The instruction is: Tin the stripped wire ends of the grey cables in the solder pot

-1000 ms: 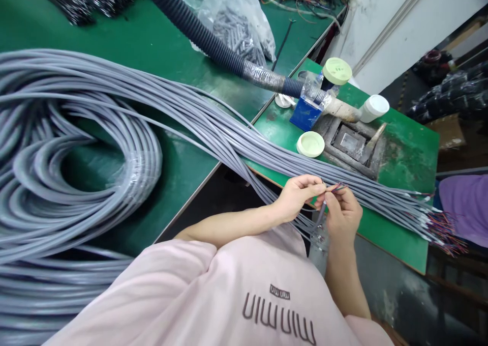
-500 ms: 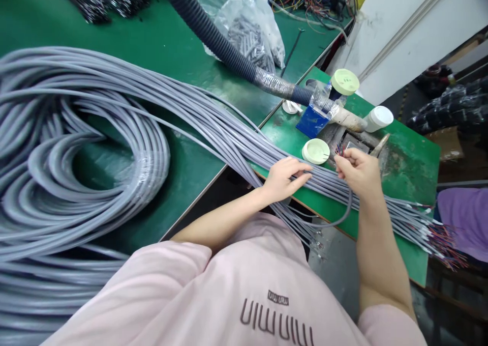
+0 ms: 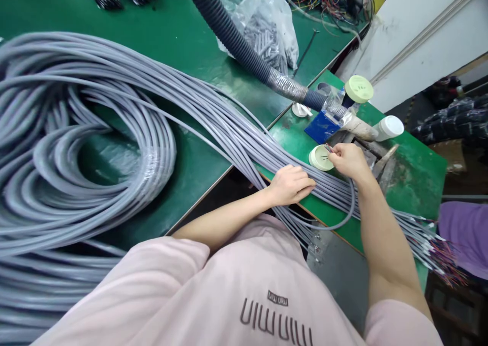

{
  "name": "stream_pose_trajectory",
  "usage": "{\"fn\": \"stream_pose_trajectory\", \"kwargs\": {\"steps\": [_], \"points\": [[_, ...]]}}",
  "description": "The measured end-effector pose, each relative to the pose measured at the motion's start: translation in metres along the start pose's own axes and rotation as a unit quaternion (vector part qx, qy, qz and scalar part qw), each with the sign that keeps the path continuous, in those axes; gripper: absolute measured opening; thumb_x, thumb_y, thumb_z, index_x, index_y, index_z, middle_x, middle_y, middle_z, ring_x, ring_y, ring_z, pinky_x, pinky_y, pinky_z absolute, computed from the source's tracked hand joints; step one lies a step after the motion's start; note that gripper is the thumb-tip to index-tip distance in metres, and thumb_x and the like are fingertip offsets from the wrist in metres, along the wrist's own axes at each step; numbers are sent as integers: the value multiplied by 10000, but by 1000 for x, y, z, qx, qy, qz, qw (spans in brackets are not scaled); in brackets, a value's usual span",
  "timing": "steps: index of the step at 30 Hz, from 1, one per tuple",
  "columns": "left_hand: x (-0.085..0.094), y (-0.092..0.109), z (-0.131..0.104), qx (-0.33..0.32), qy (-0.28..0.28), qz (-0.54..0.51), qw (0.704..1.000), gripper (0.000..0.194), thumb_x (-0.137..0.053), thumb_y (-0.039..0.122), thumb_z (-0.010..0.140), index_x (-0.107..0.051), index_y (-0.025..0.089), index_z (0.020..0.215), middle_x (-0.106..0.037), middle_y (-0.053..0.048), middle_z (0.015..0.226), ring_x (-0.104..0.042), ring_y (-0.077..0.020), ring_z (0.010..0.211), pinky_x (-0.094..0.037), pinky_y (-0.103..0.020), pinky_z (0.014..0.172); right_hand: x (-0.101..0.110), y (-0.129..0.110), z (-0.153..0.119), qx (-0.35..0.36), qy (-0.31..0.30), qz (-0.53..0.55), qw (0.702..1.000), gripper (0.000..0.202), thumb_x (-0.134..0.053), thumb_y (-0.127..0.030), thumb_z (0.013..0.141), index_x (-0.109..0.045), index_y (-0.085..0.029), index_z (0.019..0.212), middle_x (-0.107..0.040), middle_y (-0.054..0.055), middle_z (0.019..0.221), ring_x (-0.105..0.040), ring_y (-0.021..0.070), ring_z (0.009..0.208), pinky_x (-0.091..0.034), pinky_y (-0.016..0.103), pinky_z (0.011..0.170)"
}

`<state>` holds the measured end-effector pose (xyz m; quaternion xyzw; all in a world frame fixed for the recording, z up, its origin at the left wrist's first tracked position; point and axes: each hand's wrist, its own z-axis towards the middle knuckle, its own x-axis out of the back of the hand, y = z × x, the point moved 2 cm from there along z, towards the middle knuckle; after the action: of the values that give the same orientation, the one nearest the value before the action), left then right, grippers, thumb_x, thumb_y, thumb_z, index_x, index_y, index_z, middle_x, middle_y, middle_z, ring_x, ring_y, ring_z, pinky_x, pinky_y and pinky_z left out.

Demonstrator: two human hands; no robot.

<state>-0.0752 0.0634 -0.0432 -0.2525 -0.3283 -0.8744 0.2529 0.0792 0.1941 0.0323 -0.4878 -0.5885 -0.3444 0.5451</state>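
Observation:
My right hand (image 3: 348, 161) is closed in a pinch on the end of a grey cable (image 3: 351, 198), which curves down below it in a loop. Thin wires stick out from its fingertips, their tips over a small pale-green dish (image 3: 315, 159). Whether the tips touch what is in the dish I cannot tell. On the near side of a long bundle of grey cables (image 3: 244, 137) rests my left hand (image 3: 292, 184), its fingers curled over the cables and partly hidden.
A black ribbed hose (image 3: 236, 46) reaches over the table to a blue box (image 3: 321, 127). Beyond stand a jar with a pale-green lid (image 3: 359, 89) and a white jar (image 3: 389, 127). Large grey cable coils (image 3: 152, 168) lie left. A person's purple sleeve (image 3: 463, 234) shows at right.
My right hand has moved left, bringing the wire tips over the dish. The fingers of my left hand have closed down onto the cable bundle. The whole view has shifted slightly.

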Motion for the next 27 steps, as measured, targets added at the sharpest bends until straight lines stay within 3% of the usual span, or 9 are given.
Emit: {"fn": "stream_pose_trajectory", "kwargs": {"steps": [4,8,15,20,27], "points": [[-2,-1,-1,0,0,-6,1000,239,-475,345,947,-667,205,971,-621,-15,700,-514,-142,701,-292,-322,651,0,-2,1,2,-9,-18,1000,195,-524,-284,722,-685,-175,722,-685,59,693,-589,183,642,-336,271,566],[0,0,1,10,-12,-7,1000,242,-476,347,946,-673,208,966,-634,-16,714,-521,-142,709,-300,-322,655,13,5,-5,6,12,-17,1000,203,-518,-301,735,-682,-182,721,-684,62,692,-587,192,648,-332,280,566],[19,5,12,67,-116,-58,989,276,-463,382,947,-676,208,981,-678,-30,841,-561,-154,814,-364,-295,715,43,61,-19,-41,67,-72,994,212,-522,-322,764,-681,-182,771,-684,78,694,-586,206,644,-347,298,591],[24,6,14,68,-128,-70,987,273,-471,378,947,-672,201,998,-678,-29,859,-560,-157,832,-381,-286,740,32,97,-16,-77,61,-156,983,267,-498,-325,799,-703,-173,878,-713,121,809,-622,259,760,-379,330,656],[20,6,13,66,-125,-52,989,291,-447,382,959,-675,209,1012,-674,-42,859,-553,-158,827,-363,-296,719,13,115,-5,-97,34,-186,977,309,-477,-336,831,-705,-163,950,-716,146,896,-641,275,832,-417,343,693]]}}
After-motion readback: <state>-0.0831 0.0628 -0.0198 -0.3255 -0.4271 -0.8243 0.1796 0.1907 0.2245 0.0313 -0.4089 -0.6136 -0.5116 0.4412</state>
